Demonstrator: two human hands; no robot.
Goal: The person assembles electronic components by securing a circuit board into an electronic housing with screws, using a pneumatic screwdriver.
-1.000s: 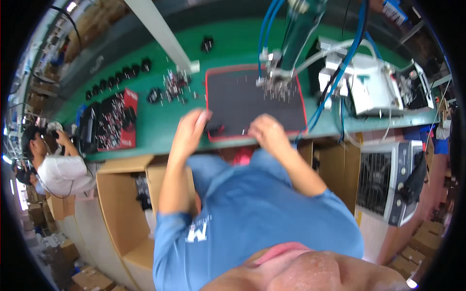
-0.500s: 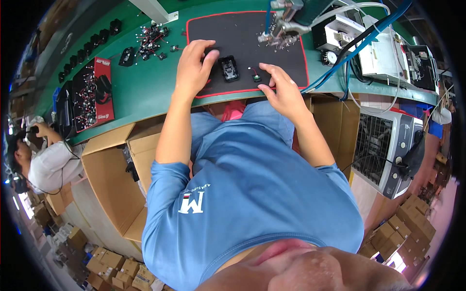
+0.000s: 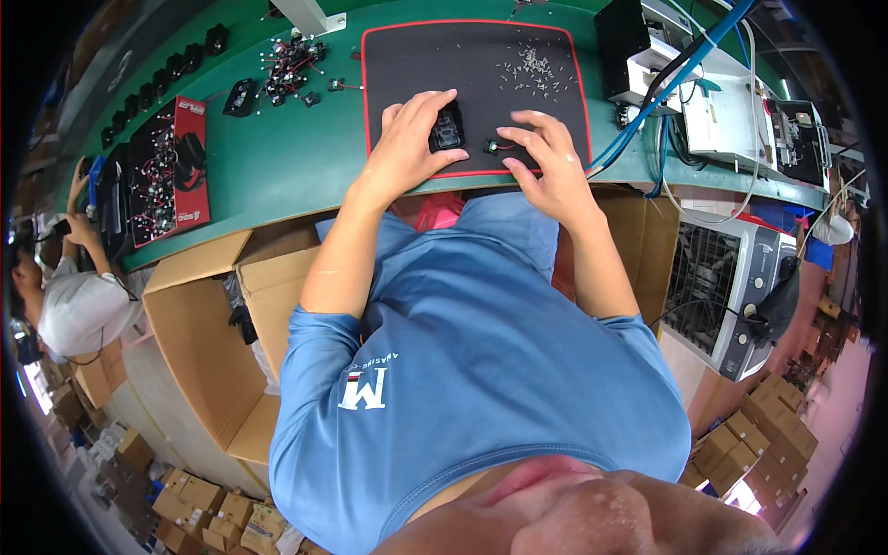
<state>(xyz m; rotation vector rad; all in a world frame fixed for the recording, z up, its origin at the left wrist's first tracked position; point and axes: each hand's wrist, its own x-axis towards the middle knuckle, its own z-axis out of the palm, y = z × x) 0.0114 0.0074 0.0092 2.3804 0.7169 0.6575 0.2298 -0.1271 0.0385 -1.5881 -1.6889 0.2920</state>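
A black plastic housing (image 3: 448, 127) lies on the black mat with the red border (image 3: 472, 42). My left hand (image 3: 407, 139) is closed around its left side, index fingertip by the far end and thumb at the near end. To the right of the housing is a small circuit board (image 3: 492, 147) with a short red wire. My right hand (image 3: 553, 165) hovers just beside that board. Its fingers are bent and apart, and I see nothing held between them.
Loose small screws (image 3: 535, 69) are scattered across the mat's far right. Wired parts (image 3: 289, 69) lie in a heap at left, beyond a red box (image 3: 191, 166) of similar parts. White machinery (image 3: 717, 116) and blue cables (image 3: 661, 88) flank the right. Another person (image 3: 88, 305) works at far left.
My left hand has moved right and closed on the housing. My right hand has stayed by the board, whose wire now points right. The hanging metal tool has left the view over the screws.
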